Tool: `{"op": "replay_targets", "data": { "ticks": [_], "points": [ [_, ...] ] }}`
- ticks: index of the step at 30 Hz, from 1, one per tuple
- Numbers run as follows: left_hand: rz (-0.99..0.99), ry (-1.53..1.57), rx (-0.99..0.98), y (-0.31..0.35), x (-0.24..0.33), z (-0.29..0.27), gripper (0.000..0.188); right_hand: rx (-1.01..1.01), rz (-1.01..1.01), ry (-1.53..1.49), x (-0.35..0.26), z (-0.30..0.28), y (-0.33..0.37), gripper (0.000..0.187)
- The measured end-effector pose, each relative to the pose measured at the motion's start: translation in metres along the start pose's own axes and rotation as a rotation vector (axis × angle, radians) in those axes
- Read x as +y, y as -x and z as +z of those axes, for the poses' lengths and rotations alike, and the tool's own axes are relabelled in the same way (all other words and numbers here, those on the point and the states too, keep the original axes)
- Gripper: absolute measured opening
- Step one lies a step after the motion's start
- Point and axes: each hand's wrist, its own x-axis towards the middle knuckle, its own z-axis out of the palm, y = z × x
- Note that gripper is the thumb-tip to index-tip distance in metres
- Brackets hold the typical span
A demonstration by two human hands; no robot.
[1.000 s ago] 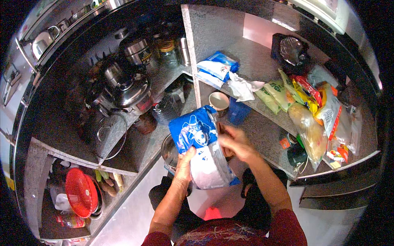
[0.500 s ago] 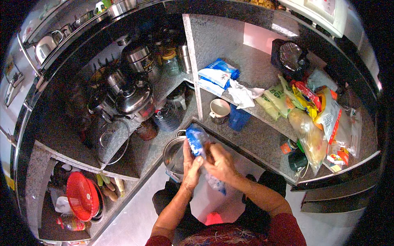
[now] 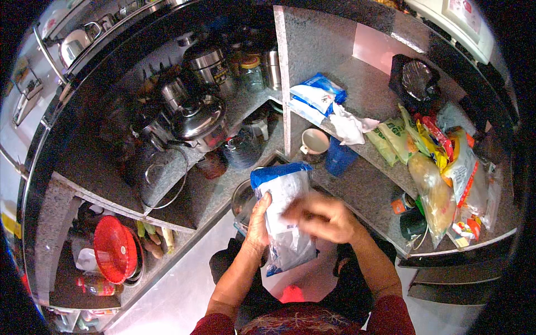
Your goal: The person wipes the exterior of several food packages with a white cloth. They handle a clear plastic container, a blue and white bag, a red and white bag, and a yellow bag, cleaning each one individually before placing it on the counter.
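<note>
A clear plastic bag (image 3: 291, 245) with a blue top edge and a white panel hangs upright before me, its broad face turned toward me. My left hand (image 3: 258, 226) is closed on its left edge, the thumb lying over the front. At the bag's right side is my right hand (image 3: 329, 220), its fingers smeared by motion across the white panel. Whether they pinch the plastic does not show. Behind the bag, a metal pot (image 3: 241, 201) is partly hidden. A white cup (image 3: 315, 142) and a blue container (image 3: 340, 156) stand just beyond it.
Steel pots (image 3: 198, 120) and jars crowd the left shelf beside a glass lid (image 3: 166, 184). Lower left holds a red basket (image 3: 114, 251). Blue-white packets (image 3: 318, 97) and food bags (image 3: 430, 184) lie on the right shelf. A divider panel (image 3: 283, 84) separates the shelves.
The bag has turned from a narrow, bunched shape to spread flat toward me. My right hand has moved right, away from my left. The whole view has shifted slightly.
</note>
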Motion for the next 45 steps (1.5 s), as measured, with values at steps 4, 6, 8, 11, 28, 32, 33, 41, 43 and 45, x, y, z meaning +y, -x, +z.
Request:
{"op": "replay_targets", "data": {
  "ticks": [4,6,8,11,28,32,33,41,43,45],
  "points": [
    [0.044,-0.232,0.016,0.001,-0.012,0.004,0.058,0.544,-0.022,0.593,0.017,0.005,-0.012,0.041],
    [0.186,-0.542,0.037,0.006,-0.02,0.009,0.057,0.538,-0.003,0.688,0.031,0.018,-0.016,0.045],
    [0.161,-0.393,0.03,0.002,-0.017,0.005,0.054,0.413,-0.046,0.698,0.031,0.019,-0.017,0.049],
    [0.095,-0.1,0.055,0.005,-0.007,0.003,0.049,0.277,-0.119,0.764,0.016,0.025,-0.017,0.048],
    [0.007,0.056,0.014,0.009,0.012,-0.002,0.062,0.277,-0.07,0.198,0.003,-0.003,0.003,0.034],
    [0.025,-0.016,0.024,0.005,0.003,0.012,0.062,0.545,0.036,0.356,0.029,0.006,-0.008,0.035],
    [0.034,0.03,0.018,0.002,0.002,0.014,0.062,0.469,0.065,0.415,0.03,0.011,-0.005,0.035],
    [0.076,0.185,0.055,-0.002,0.021,0.0,0.058,-0.073,0.138,0.341,0.012,0.012,0.021,0.031],
    [0.125,0.149,0.088,-0.001,0.022,-0.009,0.056,-0.445,0.081,0.301,0.014,-0.006,0.03,0.032],
    [0.088,0.164,0.052,-0.004,0.021,-0.012,0.055,-0.47,0.043,0.115,0.008,-0.013,0.03,0.034]
  ]
}}
